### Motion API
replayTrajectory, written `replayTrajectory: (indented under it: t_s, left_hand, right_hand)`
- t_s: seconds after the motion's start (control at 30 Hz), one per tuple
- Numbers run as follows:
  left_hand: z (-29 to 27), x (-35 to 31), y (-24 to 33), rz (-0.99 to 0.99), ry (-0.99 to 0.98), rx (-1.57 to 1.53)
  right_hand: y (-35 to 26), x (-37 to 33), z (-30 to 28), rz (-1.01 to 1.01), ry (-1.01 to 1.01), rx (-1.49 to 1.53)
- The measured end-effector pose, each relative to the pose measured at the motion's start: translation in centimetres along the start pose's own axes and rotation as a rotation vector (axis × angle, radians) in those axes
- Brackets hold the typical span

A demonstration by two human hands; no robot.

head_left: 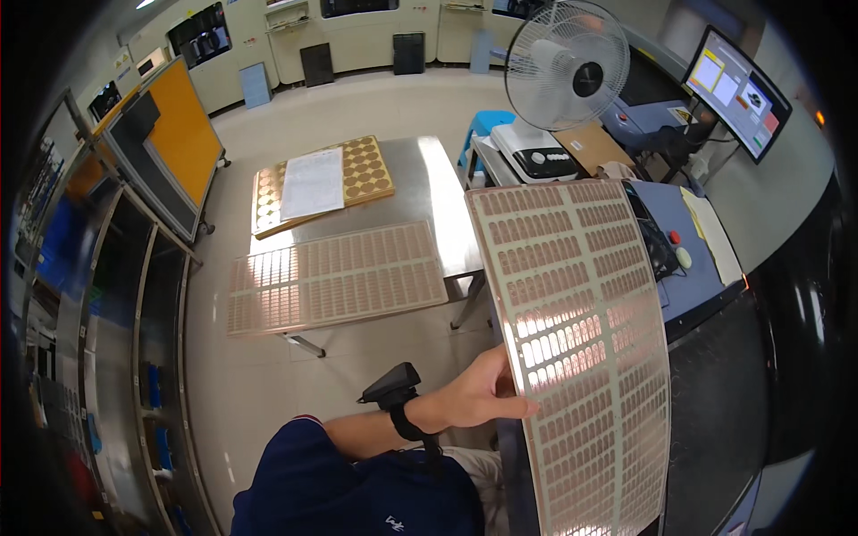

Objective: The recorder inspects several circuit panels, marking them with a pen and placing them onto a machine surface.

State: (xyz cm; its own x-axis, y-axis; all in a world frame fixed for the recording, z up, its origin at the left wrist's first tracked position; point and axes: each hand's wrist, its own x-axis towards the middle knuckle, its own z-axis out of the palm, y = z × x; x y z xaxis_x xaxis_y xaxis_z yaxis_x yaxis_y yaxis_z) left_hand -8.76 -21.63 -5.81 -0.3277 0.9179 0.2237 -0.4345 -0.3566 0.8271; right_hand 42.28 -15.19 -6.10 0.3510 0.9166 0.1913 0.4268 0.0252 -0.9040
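Observation:
My left hand (487,390) grips the left long edge of a large, thin copper-patterned circuit board panel (585,357), thumb on its front face and the other fingers hidden behind it. The panel stands steeply tilted in front of the dark machine bed (715,402), with rows of small rounded copper shapes split by pale bands. A black device is strapped to my left wrist. My right hand is not in view. Left of the held panel, a similar panel (357,281) lies on a metal table (451,210), partly overhanging its near edge.
Farther back on the table lies a stack of panels with round copper pads (366,170), topped by a paper sheet (312,184). A fan (572,67), blue stool (487,125) and monitor (737,94) stand beyond. Shelving (121,295) and a wheeled orange-panelled cabinet (183,129) line the left.

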Motion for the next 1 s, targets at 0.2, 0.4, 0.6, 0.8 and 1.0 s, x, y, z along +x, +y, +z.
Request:
replayTrajectory:
  t_s: [0.2,0.4,0.6,0.8,1.0]
  left_hand:
    - [-1.1,-0.1,0.0,0.043,-0.068,0.062]
    - [-5.0,-2.1,-1.1,0.047,0.250,0.132]
    - [-7.5,-0.9,0.2,0.096,0.231,0.198]
    - [-8.0,1.5,-0.8,0.136,0.261,0.252]
    - [-3.7,1.6,0.3,0.200,0.153,0.141]
  right_hand:
    - [-2.9,-2.7,2.5,-0.008,0.000,0.055]
    - [-2.8,-2.3,2.0,0.022,-0.136,0.196]
    - [-2.0,-1.8,3.0,0.118,-0.193,0.212]
    - [-2.0,-2.2,2.6,-0.036,-0.143,0.094]
    - [-2.3,-2.2,2.9,-0.124,-0.149,0.085]
